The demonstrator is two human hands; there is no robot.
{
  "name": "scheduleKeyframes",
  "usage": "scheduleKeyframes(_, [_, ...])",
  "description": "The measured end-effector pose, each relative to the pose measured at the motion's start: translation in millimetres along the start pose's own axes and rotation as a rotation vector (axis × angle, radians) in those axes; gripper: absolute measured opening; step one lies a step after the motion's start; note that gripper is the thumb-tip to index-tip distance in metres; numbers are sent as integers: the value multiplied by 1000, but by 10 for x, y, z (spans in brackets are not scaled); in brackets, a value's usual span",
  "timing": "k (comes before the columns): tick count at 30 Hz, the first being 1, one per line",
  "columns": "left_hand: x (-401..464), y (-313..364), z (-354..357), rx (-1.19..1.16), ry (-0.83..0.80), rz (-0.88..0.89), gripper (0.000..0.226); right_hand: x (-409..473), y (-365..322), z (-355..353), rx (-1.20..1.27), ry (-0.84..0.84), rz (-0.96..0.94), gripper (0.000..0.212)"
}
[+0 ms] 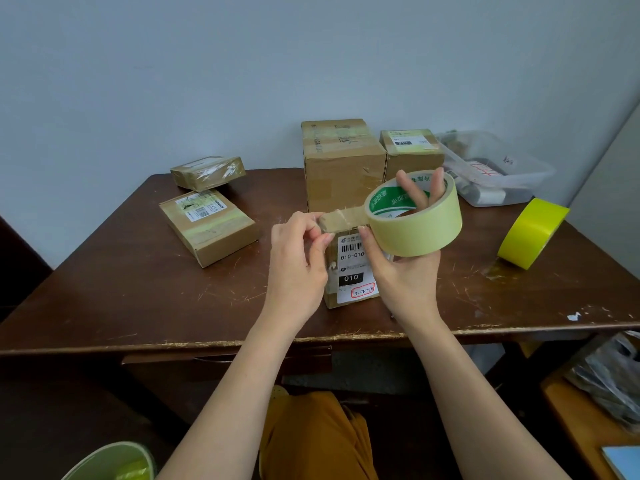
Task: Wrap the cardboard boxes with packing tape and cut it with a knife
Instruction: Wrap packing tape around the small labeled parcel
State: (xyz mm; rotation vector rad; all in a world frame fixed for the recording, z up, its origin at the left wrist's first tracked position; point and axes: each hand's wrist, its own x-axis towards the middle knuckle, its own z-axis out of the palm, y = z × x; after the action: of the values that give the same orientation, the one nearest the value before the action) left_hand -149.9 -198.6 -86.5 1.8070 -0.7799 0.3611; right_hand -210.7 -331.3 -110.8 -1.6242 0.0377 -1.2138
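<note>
Five brown cardboard boxes stand on the scratched dark wooden table [104, 289]: two flat ones [207, 225] at the left, a tall one [343, 164] and a smaller one [412, 152] at the back, and a small labelled box [351, 271] between the hands, partly hidden by them. There are two rolls: a bright yellow tape roll [531, 233] on edge at the right, before a clear plastic bin [495, 168], and a pale yellow packing tape roll [415, 216] above the small box. The right hand [401, 268] grips that roll, fingers through its core, which faces up toward the camera. The left hand [298, 261] pinches the free tape end, whose strip runs left to right.

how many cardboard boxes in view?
5. Two flat boxes at left, tall box at back, small box right of it, one under the hands. Others may be hidden.
</note>
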Motion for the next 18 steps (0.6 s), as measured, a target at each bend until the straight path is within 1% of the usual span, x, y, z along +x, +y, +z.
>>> scheduleKeyframes(2, [3, 1, 7, -68, 10, -11, 24, 8, 19, -1, 0, 0, 31, 48])
scheduleKeyframes(4, [-5, 14, 12, -148, 17, -29, 31, 28, 25, 6, -16, -1, 52, 60])
scheduleKeyframes(6, [-8, 7, 13, -213, 24, -73, 30, 42, 53, 10, -28, -2, 61, 67])
scheduleKeyframes(9, [22, -24, 11, -324, 50, -142, 26, 52, 61, 11, -43, 10, 47, 70])
scheduleKeyframes(11, [55, -50, -10, -460, 60, -205, 38, 54, 49, 5, -50, 14, 17, 69])
scheduleKeyframes(13, [82, -90, -32, -529, 48, -237, 45, 54, 51, -6, -40, 17, -2, 70])
scheduleKeyframes(16, [122, -134, -59, -574, 2, -247, 41, 65, 5, -5, -43, 19, -48, 72])
scheduleKeyframes(18, [148, -134, -72, -618, -12, -272, 38, 73, -54, 4, -38, 27, -79, 82])
